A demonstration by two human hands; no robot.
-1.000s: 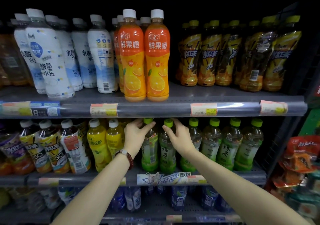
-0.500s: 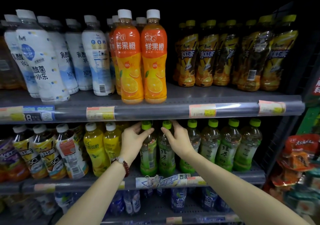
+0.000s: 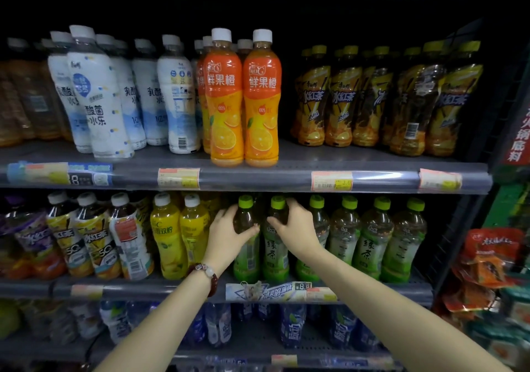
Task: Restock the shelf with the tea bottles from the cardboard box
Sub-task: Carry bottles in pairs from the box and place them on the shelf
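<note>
Two clear green-capped tea bottles stand on the grey metal middle shelf (image 3: 372, 292): my left hand (image 3: 228, 235) clamps its grip round one (image 3: 246, 245), my right hand (image 3: 298, 229) round its neighbour (image 3: 276, 248); behind, four more stand rightward.

Green tea bottles (image 3: 344, 237) packed tight; upper shelf edge (image 3: 258, 181) caps headroom above.

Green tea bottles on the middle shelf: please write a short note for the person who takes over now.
Left hand grips the shoulder of a green-capped clear plastic tea bottle at the row's left end.
Right hand grips the next green-capped tea bottle.
Both stand on the grey metal middle shelf, with four more bottles to their right.
The cardboard box is not in view, so what remains cannot be told.
</note>
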